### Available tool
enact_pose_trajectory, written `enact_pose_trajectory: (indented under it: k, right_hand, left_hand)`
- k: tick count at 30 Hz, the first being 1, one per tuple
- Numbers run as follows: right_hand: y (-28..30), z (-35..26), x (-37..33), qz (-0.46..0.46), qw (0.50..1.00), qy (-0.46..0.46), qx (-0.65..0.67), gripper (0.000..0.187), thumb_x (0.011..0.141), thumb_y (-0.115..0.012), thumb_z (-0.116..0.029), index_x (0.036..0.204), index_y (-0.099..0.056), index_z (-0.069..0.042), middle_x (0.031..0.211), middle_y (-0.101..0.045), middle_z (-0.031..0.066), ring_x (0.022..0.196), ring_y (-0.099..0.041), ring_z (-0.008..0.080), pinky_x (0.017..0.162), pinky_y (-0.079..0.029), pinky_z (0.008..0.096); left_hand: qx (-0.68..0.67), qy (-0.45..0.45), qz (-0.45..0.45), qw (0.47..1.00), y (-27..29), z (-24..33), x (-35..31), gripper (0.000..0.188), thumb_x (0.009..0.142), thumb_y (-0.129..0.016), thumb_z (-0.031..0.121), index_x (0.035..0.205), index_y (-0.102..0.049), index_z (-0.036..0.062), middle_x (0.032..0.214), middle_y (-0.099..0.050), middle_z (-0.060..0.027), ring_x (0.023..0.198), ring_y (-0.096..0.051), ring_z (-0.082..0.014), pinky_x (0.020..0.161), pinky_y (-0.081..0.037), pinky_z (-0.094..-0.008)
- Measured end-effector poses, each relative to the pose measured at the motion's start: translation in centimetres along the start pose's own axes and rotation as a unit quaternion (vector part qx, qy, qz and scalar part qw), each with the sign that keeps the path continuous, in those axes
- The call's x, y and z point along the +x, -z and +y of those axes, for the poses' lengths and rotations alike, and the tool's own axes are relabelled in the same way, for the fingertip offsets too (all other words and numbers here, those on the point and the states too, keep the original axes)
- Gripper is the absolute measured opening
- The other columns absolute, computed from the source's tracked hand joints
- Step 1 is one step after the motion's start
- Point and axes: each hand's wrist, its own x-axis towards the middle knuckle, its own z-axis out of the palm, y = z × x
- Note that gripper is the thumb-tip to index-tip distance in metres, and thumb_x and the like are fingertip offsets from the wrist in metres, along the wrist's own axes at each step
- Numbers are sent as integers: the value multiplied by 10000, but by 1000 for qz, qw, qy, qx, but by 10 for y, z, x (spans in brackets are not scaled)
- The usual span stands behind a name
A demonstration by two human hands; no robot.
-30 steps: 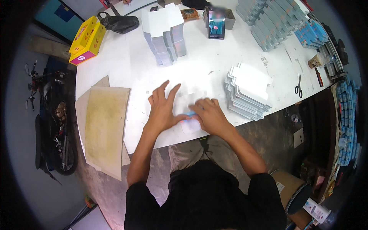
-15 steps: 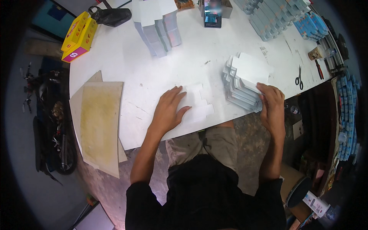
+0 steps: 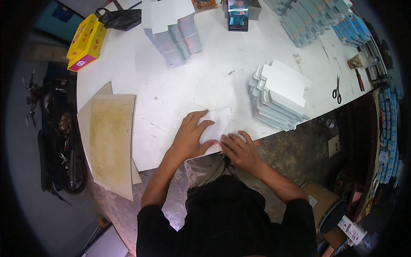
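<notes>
A white carton blank [image 3: 217, 121] lies flat near the table's front edge, partly covered by both hands. My left hand [image 3: 189, 135] rests on its left side, fingers spread and thumb apart. At the near right corner of the blank, my right hand [image 3: 239, 150] has its fingertips closed on the card edge; its grip is partly hidden. Just to the right stands an uneven stack of white carton blanks [image 3: 282, 88], their notched edges showing. Neither hand touches that stack.
Brown boards [image 3: 112, 141] overhang the table's left side. Farther back are a taller stack of blanks [image 3: 171, 36], a phone [image 3: 238, 17], and grey stacked cartons [image 3: 308, 23]. Scissors [image 3: 337, 91], a red-handled tool [image 3: 359, 80] and a cup [image 3: 355, 62] sit at the right.
My right hand has left the stack at the right and come to the near right corner of the blank. The blank and my left hand have shifted slightly toward me.
</notes>
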Motion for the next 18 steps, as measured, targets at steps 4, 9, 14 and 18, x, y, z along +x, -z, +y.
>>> enact_pose_trajectory:
  k: [4,9,14,18]
  right_hand:
    - [20,7,24,-46,998,8,36,257,773,-736,-88,1020,-700,-26,1124,-677,125,1004,-651,275,997,-480,497]
    - [9,-5,20,-47,998,19,32,268,744,-740,-66,1002,-678,-24,1033,-664,138,921,-641,297,957,-490,492]
    - [0,25,53,-42,989,-123,71,375,757,-820,-119,1085,-658,-35,1017,-639,148,878,-595,340,843,-455,481]
    - [-3,26,70,-19,977,-202,62,373,799,-832,-162,1104,-654,-44,1041,-581,142,964,-562,333,826,-424,468]
  left_hand:
    - [-37,34,-76,996,23,12,5,673,675,-954,362,1229,-690,86,1511,-477,-189,1399,-427,-397,1147,-400,-501]
    - [-19,5,-94,995,19,14,0,650,675,-939,380,1200,-709,76,1458,-510,-208,1358,-452,-413,1147,-381,-497]
    - [-111,55,-153,980,17,-44,15,722,720,-932,249,1363,-620,147,1569,-399,-210,1449,-356,-421,1181,-322,-502]
    - [76,94,-11,993,16,-25,15,997,657,-963,315,1524,-485,203,1644,-274,-218,1510,-243,-446,1205,-208,-566]
